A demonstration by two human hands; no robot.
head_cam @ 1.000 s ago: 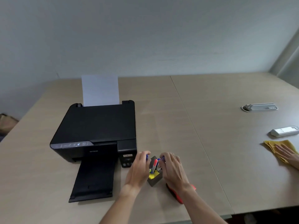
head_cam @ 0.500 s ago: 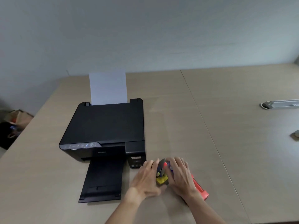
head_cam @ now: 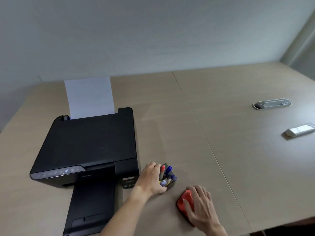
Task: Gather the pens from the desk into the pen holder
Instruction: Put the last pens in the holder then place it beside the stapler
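Note:
A small dark pen holder (head_cam: 171,183) stands on the desk just right of the printer. Several pens (head_cam: 167,174) with red, blue and yellow parts stick up out of it. My left hand (head_cam: 151,179) wraps around the holder's left side and grips it. My right hand (head_cam: 201,206) lies flat, fingers spread, on a red flat object (head_cam: 185,200) to the right and nearer the desk's front edge. I see no loose pens on the desk.
A black printer (head_cam: 88,147) with a sheet of white paper (head_cam: 89,97) and an extended output tray (head_cam: 88,208) fills the left. A grey power socket bar (head_cam: 272,103) and a white remote-like device (head_cam: 300,132) lie far right. A seam (head_cam: 204,138) splits the desk.
My right hand has left the pen holder and moved right and nearer, onto the red object. My left hand stays on the holder. The camera view has shifted.

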